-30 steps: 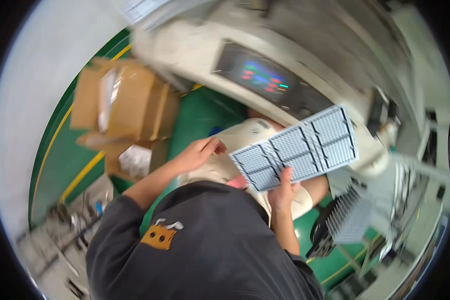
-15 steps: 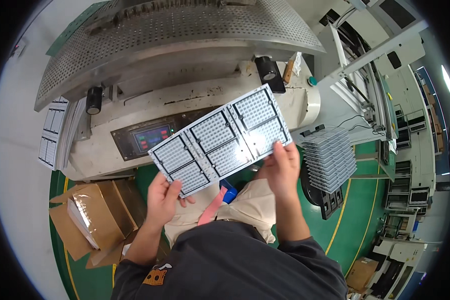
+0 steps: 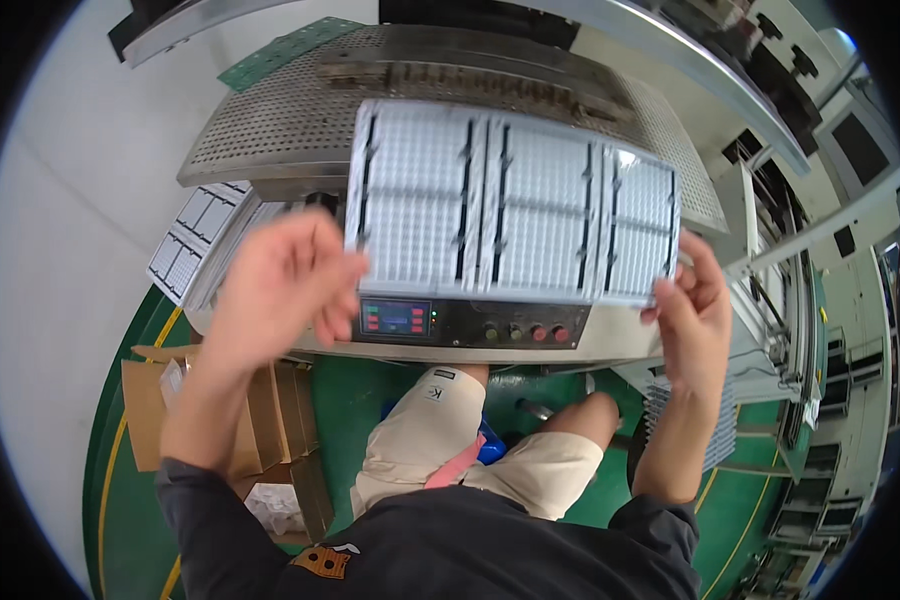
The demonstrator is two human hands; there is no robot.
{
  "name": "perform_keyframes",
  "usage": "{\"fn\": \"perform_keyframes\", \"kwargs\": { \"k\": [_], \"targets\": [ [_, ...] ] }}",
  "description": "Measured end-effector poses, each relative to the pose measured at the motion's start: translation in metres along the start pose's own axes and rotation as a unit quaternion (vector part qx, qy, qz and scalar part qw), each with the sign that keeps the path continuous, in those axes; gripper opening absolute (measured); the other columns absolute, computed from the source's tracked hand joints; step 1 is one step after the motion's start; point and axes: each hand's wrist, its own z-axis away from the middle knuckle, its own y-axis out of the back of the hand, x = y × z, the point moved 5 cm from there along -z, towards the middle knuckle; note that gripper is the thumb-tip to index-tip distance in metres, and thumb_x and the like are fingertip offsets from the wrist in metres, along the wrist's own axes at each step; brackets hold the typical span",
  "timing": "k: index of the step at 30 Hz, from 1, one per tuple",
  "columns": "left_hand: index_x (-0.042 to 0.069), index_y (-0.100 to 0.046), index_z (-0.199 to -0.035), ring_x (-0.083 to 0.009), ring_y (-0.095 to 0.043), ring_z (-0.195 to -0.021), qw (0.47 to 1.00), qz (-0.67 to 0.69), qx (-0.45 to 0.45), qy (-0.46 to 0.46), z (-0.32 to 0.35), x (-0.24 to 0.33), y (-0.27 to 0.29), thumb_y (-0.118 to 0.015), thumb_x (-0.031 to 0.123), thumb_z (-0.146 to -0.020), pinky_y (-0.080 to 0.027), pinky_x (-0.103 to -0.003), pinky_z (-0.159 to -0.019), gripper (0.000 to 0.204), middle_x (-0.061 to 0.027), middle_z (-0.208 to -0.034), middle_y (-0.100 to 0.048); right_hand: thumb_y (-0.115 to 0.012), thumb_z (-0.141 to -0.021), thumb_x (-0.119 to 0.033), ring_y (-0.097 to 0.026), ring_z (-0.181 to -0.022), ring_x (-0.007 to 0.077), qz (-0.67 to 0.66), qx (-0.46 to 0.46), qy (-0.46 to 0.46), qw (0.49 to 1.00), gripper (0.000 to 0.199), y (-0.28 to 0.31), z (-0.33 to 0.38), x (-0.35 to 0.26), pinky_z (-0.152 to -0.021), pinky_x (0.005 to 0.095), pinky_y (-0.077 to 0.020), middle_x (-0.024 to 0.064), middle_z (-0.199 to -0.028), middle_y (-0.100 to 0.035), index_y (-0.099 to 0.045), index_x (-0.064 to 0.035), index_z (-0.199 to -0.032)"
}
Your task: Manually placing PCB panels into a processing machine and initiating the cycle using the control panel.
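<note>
Between my two hands a white gridded panel (image 3: 425, 200), which looks like a sheet of circuit boards, is held up with its long side nearly level. Dark lines split its face into several rectangular sections. My left hand (image 3: 280, 290), smeared by motion, has its thumb and fingers at the panel's lower left corner. At the lower right corner my right hand (image 3: 695, 310) pinches the edge between thumb and fingers. Behind the panel stands a machine with a perforated metal plate (image 3: 260, 130), part of which it covers.
Below the panel is a control strip with a small screen (image 3: 397, 318) and several knobs. Similar panels (image 3: 195, 240) are stacked at the machine's left. An open cardboard box (image 3: 270, 420) sits on the green floor. Grey slatted stack (image 3: 720, 425) stands at right, partly behind my forearm.
The panel has gone up and away from me, over the machine front, and turned from slanted to nearly level. Both hands rose with it, and the view has shifted.
</note>
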Motion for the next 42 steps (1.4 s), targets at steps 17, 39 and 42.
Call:
{"fn": "perform_keyframes", "kwargs": {
  "k": [17,39,42],
  "targets": [
    [0.012,-0.075,-0.103,-0.0283,-0.049,-0.122,0.794,-0.494,0.208,-0.287,-0.212,0.032,0.079,-0.063,0.044,-0.093,-0.031,-0.043,-0.108,0.035,-0.0087,-0.120,-0.057,-0.074,-0.086,-0.048,-0.057,-0.071,0.0146,0.442,0.009,0.138,0.886,0.069,-0.035,-0.228,0.019,-0.068,0.0289,-0.0459,0.0086,-0.080,-0.065,-0.060,0.0096,-0.121],
    [0.015,-0.077,-0.094,-0.0270,-0.044,-0.130,0.830,-0.497,0.189,-0.167,-0.210,0.039,0.077,-0.063,0.057,-0.087,-0.025,-0.047,-0.110,0.045,-0.0062,-0.129,-0.056,-0.068,-0.091,-0.046,-0.051,-0.066,0.0134,0.502,-0.038,0.130,0.854,0.061,-0.028,-0.228,0.019,-0.064,0.0290,-0.0416,0.0066,-0.069,-0.057,-0.056,-0.0031,-0.134],
    [0.013,-0.076,-0.092,-0.0259,-0.046,-0.129,0.830,-0.496,0.192,-0.170,-0.212,0.036,0.077,-0.062,0.056,-0.089,-0.025,-0.045,-0.111,0.046,-0.0061,-0.128,-0.055,-0.067,-0.092,-0.043,-0.049,-0.065,0.0130,0.492,-0.035,0.139,0.859,0.056,-0.025,-0.231,0.020,-0.063,0.0290,-0.0405,0.0058,-0.068,-0.057,-0.057,-0.0055,-0.133]
  ]
}}
